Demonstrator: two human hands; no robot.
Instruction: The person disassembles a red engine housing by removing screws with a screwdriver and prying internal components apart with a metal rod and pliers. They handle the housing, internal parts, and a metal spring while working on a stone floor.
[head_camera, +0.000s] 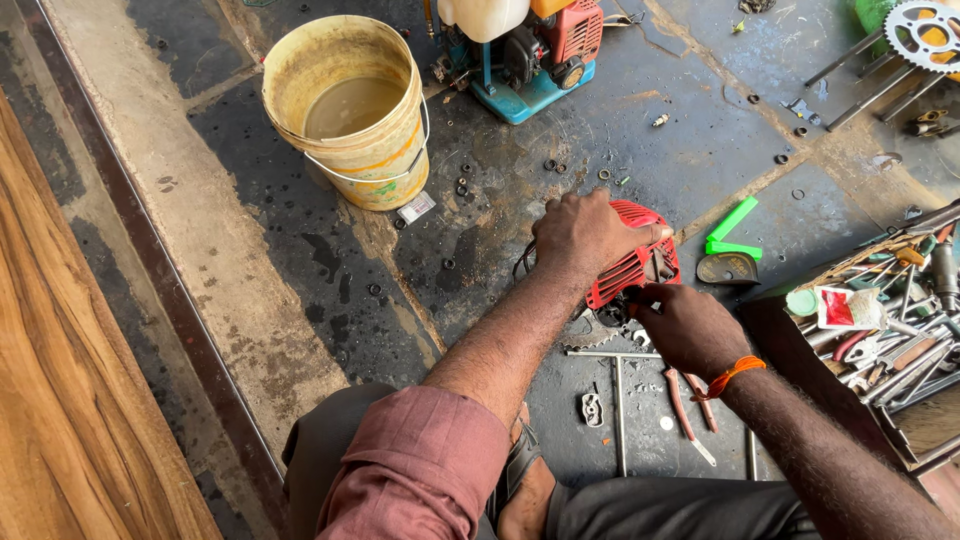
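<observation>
A small red engine cover (632, 265) with slotted vents sits on the dark, oily floor in front of me. My left hand (583, 233) lies over its top and grips it. My right hand (688, 327), with an orange thread around the wrist, is closed at the cover's lower right side; whatever it holds is hidden by the fingers. A toothed metal part (588, 333) pokes out below the cover. A long T-handled wrench (618, 400) and red-handled pliers (688, 408) lie on the floor just under my hands.
A yellow bucket (352, 110) of murky liquid stands at the upper left. A teal and orange engine unit (532, 55) sits behind it. A green plastic piece (733, 230) lies to the right. An open toolbox (885, 325) full of tools is at the far right. Washers and nuts are scattered around.
</observation>
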